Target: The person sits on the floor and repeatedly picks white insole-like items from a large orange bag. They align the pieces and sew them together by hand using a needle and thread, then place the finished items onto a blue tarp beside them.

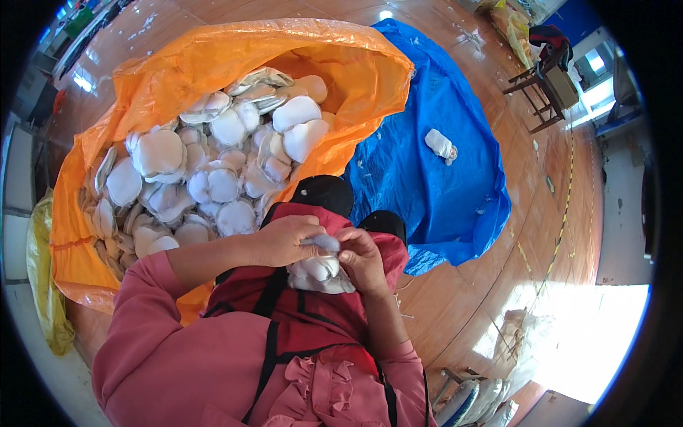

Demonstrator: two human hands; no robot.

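Over my lap, my left hand point(292, 238) is closed on a small whitish-grey fabric pad point(327, 243). My right hand point(363, 262) meets it from the other side, thumb and fingers pinched at the pad's edge. Just below both hands, a bunch of white pads point(316, 276) rests on my red apron point(320, 324). Many rounded white pads point(220, 185) lie loosely heaped inside a big open orange sack point(249, 39) in front of me to the left. My fingers partly cover the pad, so its full shape is hidden.
A blue plastic sheet point(434, 213) spreads right of the sack, with a small white bundle point(441, 144) on it. A wooden chair point(548, 89) stands at the far right. A yellow bag point(50, 277) lies at the left. Tiled floor point(455, 313) surrounds me.
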